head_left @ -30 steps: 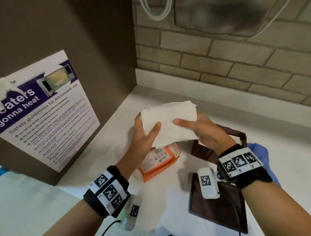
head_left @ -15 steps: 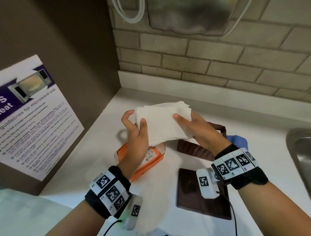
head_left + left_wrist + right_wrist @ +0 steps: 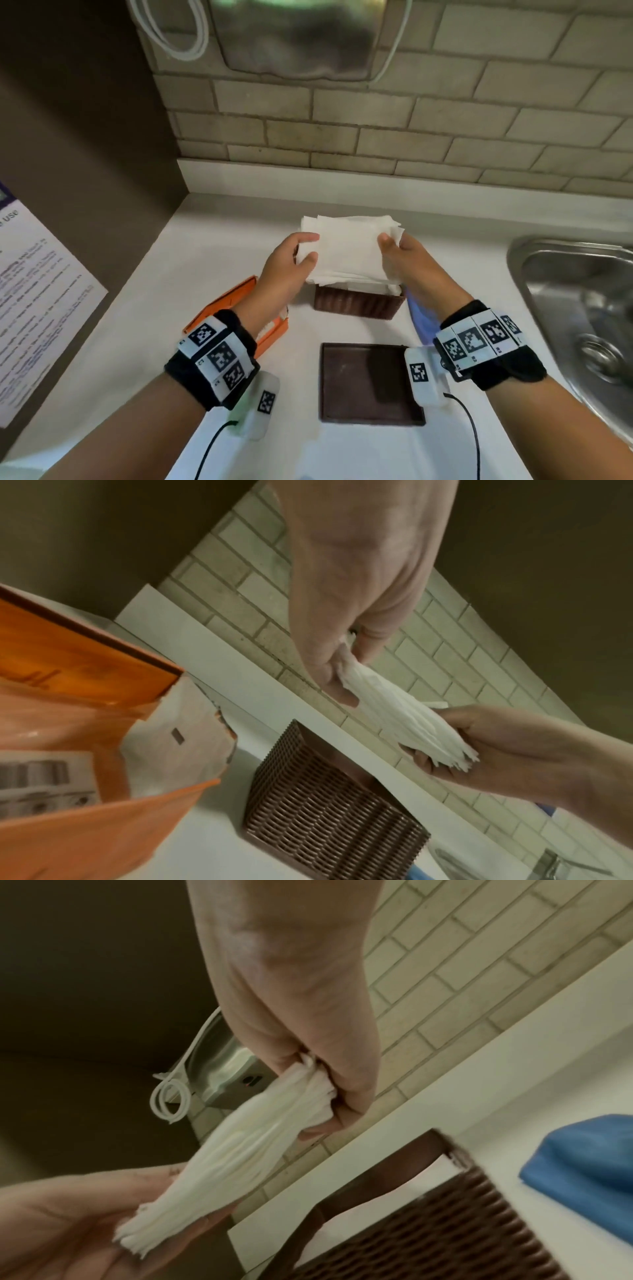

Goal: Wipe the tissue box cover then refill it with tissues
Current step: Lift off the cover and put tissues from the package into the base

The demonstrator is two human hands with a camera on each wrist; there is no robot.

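A thick stack of white tissues (image 3: 349,251) (image 3: 404,721) (image 3: 240,1148) is held flat between both hands, just above the brown woven tissue box cover (image 3: 356,303) (image 3: 329,810) (image 3: 445,1226). My left hand (image 3: 291,263) (image 3: 349,647) grips the stack's left edge, thumb on top. At the right edge my right hand (image 3: 400,260) (image 3: 318,1091) pinches it the same way. The cover's flat brown lid (image 3: 368,383) lies on the counter nearer to me.
An opened orange tissue packet (image 3: 239,315) (image 3: 85,723) lies left of the cover. A blue cloth (image 3: 423,318) (image 3: 582,1156) sits to its right. A steel sink (image 3: 582,308) is at far right, a brick wall behind, a brown cabinet with a poster (image 3: 34,301) at left.
Both hands carried the tissue stack from above the orange packet rightward to over the brown cover. The stack now lies flatter, and the view has shifted right to show the sink.
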